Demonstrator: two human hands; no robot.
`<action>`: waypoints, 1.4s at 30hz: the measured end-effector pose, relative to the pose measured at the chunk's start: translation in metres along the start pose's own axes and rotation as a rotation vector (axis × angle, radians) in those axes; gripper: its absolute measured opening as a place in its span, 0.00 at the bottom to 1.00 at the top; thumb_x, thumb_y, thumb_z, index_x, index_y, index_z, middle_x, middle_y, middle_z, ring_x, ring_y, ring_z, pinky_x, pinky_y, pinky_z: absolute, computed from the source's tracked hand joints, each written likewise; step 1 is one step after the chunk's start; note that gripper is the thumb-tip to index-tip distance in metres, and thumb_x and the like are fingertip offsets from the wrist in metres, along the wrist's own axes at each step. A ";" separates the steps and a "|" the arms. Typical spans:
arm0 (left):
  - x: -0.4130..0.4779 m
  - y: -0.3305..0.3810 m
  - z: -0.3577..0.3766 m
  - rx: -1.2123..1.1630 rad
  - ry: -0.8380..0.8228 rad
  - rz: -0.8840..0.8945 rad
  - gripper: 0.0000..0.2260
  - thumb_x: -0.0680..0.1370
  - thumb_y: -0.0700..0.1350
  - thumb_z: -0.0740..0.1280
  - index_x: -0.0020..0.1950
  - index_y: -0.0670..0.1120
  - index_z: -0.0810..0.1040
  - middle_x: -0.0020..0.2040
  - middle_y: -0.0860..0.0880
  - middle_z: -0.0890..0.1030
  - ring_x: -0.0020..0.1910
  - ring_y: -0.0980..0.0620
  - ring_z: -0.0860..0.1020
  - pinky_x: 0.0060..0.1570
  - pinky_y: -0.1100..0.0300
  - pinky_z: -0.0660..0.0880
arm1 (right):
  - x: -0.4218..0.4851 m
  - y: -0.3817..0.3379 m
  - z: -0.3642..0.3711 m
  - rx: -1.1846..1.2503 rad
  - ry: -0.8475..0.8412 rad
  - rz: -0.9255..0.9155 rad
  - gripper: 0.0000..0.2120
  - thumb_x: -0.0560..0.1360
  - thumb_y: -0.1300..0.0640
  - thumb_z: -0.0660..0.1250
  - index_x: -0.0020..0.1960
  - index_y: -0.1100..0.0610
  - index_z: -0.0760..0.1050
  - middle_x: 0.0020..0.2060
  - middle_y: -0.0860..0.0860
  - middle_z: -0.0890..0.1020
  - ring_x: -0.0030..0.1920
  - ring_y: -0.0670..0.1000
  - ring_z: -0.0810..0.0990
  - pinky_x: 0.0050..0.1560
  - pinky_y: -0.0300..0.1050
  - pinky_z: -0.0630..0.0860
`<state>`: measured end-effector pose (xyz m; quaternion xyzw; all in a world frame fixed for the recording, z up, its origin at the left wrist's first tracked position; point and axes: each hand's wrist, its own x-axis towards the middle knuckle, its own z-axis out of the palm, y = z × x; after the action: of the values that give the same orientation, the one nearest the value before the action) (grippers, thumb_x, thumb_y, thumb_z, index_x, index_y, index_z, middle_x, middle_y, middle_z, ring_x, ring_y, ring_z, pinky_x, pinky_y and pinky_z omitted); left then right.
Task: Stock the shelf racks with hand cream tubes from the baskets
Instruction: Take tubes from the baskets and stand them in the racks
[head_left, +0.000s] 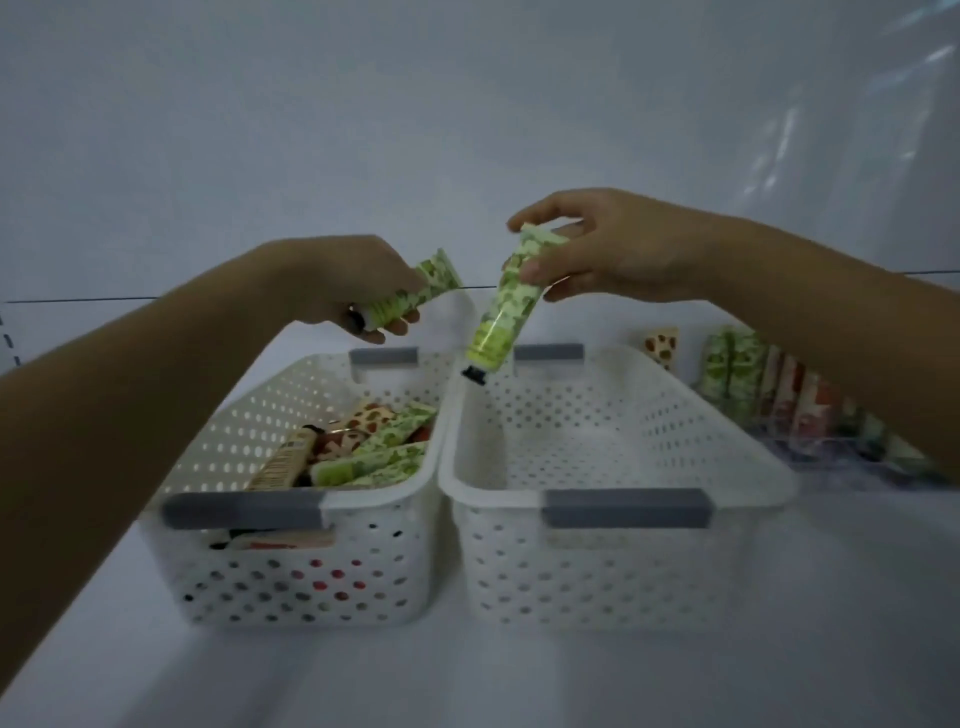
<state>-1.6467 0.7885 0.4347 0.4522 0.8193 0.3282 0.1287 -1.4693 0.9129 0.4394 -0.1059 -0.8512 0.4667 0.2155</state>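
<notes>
Head — right tube (501, 312) cap-down, steeply tilted

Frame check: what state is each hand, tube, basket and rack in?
Left hand: grips left tube, tilted.
Right hand: pinches right tube, cap down.
Left basket: holds loose tubes lying flat.
Right basket: no tubes visible inside.
Rack: stocked tubes stand in a row.

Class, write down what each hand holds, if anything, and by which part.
Left hand grips a green hand cream tube near its cap end; right hand pinches a second green tube by its crimped upper end, cap down.
</notes>
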 end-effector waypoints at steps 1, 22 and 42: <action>-0.001 0.011 0.005 -0.026 0.005 0.004 0.09 0.81 0.47 0.58 0.51 0.42 0.74 0.44 0.47 0.80 0.39 0.53 0.79 0.36 0.59 0.76 | -0.007 0.004 -0.013 0.063 0.048 -0.006 0.19 0.72 0.66 0.68 0.60 0.57 0.70 0.48 0.54 0.81 0.45 0.50 0.82 0.47 0.40 0.80; -0.022 0.186 0.173 -0.099 0.043 0.064 0.12 0.79 0.41 0.60 0.59 0.36 0.73 0.52 0.39 0.80 0.47 0.44 0.82 0.51 0.48 0.79 | -0.071 0.115 -0.133 -0.649 0.211 -0.036 0.16 0.74 0.58 0.67 0.61 0.56 0.69 0.60 0.54 0.73 0.50 0.50 0.71 0.46 0.42 0.67; -0.031 0.138 0.269 -0.365 0.417 0.273 0.08 0.81 0.40 0.57 0.54 0.46 0.74 0.37 0.55 0.76 0.32 0.62 0.75 0.32 0.73 0.70 | -0.078 0.117 -0.139 -0.423 0.116 -0.154 0.10 0.77 0.56 0.64 0.57 0.55 0.78 0.50 0.50 0.79 0.49 0.46 0.77 0.48 0.37 0.71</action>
<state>-1.4020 0.9284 0.3202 0.4505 0.6873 0.5698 -0.0086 -1.3379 1.0504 0.3855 -0.1100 -0.9218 0.2532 0.2723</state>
